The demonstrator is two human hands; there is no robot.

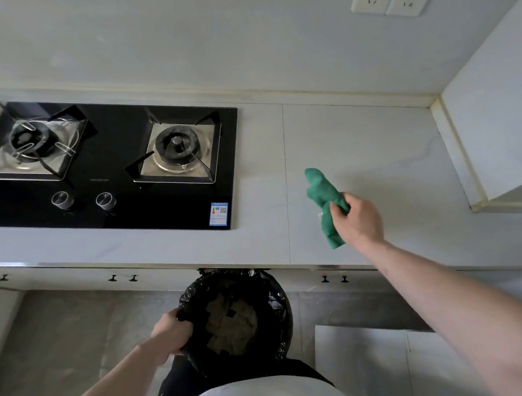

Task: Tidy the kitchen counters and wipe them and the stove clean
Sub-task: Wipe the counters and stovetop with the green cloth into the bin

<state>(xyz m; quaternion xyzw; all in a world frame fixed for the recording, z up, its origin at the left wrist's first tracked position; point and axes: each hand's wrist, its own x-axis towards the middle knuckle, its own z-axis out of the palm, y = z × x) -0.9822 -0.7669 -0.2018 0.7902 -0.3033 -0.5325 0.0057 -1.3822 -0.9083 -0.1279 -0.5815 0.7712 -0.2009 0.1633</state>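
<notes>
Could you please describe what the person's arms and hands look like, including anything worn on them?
Both arms are bare along all that shows, with no sleeves in view. The left hand and right hand wear no gloves, and no rings, watch or bracelets are visible.

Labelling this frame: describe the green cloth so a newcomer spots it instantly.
Start at the black two-burner gas stove, then move right across the pale counter. There the right hand pinches a crumpled green cloth, the only brightly coloured item in view.
</notes>
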